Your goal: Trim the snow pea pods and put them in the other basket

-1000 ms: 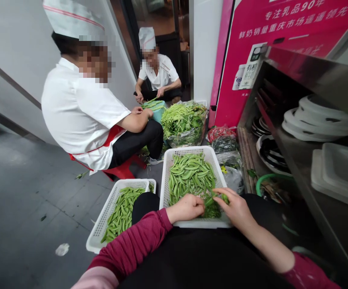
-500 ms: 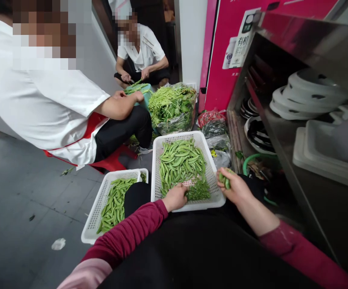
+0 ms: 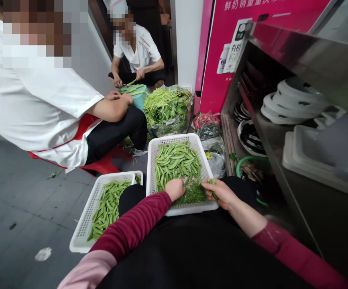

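A white perforated basket (image 3: 202, 148) rests on my lap, holding a heap of green pea pods (image 3: 176, 160) and, at its near end, a pile of small green trimmings (image 3: 193, 193). My left hand (image 3: 175, 189) is closed over the basket, with a pod at its fingertips beside the trimmings. At the basket's right rim, my right hand (image 3: 220, 193) is curled around several pea pods (image 3: 212, 188); its fingertips point toward my left hand. Lower left, a second white basket (image 3: 82, 224) contains more pea pods (image 3: 109, 204).
Two people (image 3: 137, 48) in white sit at the left and back, handling green stalks. A bag of leafy greens (image 3: 167, 108) stands beyond the basket. To my right are a metal shelf (image 3: 270, 140) with dishes, and a green-rimmed bin (image 3: 243, 162).
My right hand has come in from outside the basket to its right rim, closer to my left hand. My left hand has lifted slightly, now with a pod at its fingertips.
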